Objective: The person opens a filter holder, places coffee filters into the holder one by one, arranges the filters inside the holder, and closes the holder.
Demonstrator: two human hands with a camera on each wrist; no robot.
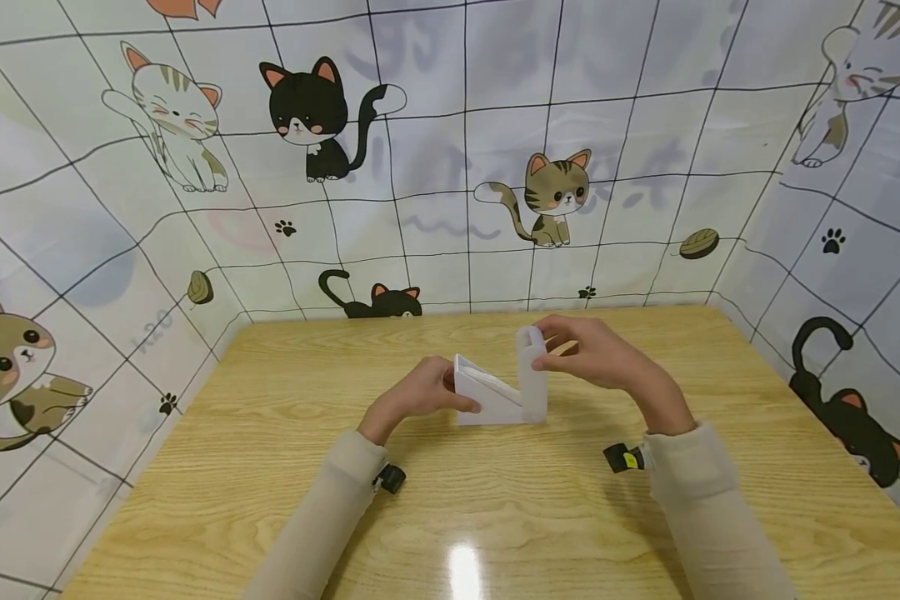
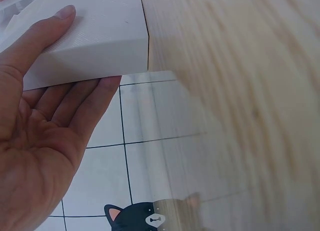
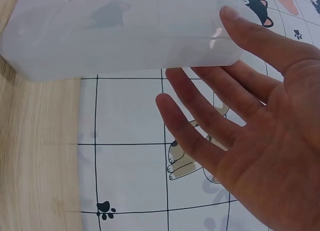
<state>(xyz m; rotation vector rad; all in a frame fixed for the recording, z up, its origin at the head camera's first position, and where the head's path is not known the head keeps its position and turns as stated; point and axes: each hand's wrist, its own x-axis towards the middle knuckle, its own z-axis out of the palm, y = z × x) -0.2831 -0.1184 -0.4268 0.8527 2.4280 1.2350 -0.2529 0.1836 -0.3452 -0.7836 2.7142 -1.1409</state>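
A white box with a slanting top [image 1: 487,406] stands on the table, its tall end to the left. My left hand [image 1: 423,387] grips that end, thumb on the near face and fingers behind. Against its low right end stands a tall, narrow translucent plastic holder [image 1: 536,387], open at the top. Near its upper end my right hand [image 1: 600,354] pinches the holder between thumb and fingers. In the right wrist view the thumb lies on one side of the holder and fingertips on the other. Whether box and holder are joined, I cannot tell.
The wooden table [image 1: 307,517] meets a cloth backdrop [image 1: 435,183] printed with cats and grid lines at its back and sides. A small black device [image 1: 392,478] is worn at the left wrist, another black device [image 1: 621,457] at the right.
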